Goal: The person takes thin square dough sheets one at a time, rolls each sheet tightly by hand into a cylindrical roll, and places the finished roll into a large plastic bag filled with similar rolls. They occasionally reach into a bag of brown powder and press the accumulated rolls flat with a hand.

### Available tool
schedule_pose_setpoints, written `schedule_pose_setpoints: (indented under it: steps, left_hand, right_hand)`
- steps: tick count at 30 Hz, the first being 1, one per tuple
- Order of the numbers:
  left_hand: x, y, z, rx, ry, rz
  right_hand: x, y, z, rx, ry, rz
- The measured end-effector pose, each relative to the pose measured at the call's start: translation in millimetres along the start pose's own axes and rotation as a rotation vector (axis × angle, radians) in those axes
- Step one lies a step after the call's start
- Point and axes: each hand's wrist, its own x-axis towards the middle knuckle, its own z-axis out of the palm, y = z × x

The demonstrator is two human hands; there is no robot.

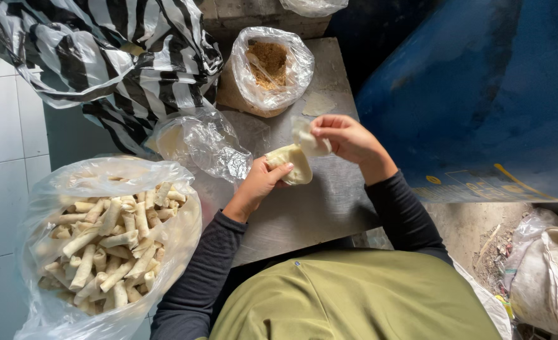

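Left hand [261, 182] cups a pale dough wrapper [291, 162] over the desk [304, 214]; right hand [345, 137] pinches its peeled flap. Beyond the wrapper sits a bag of brown filling [267, 63]; left of it, a bag of finished rolls [112, 242].

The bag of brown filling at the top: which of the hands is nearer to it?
Right. The right hand is just below-right of the bag of brown filling; the left hand is farther down.

On the grey metal table [304, 214], the clear bag of brown crumbs [269, 66] lies far, the clear bag of pale rolled pastries [112, 242] near left.
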Motion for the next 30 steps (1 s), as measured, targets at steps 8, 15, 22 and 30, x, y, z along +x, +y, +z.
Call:
schedule_pose_setpoints:
  steps: [8, 15, 22, 30]
  left_hand:
    - [-5, 17, 4, -0.137, 0.107, -0.07]
    - [-6, 19, 7, -0.13, 0.105, -0.07]
    - [-4, 14, 8, -0.108, 0.11, -0.108]
    - [-6, 16, 8, -0.094, 0.092, -0.097]
  right_hand:
    - [18, -31, 22, -0.857, 0.511, -0.648]
    - [5, -16, 27, -1.549, 0.426, -0.778]
    - [0, -16, 29, -1.641, 0.434, -0.787]
    - [-6, -19, 37, -1.681, 0.398, -0.799]
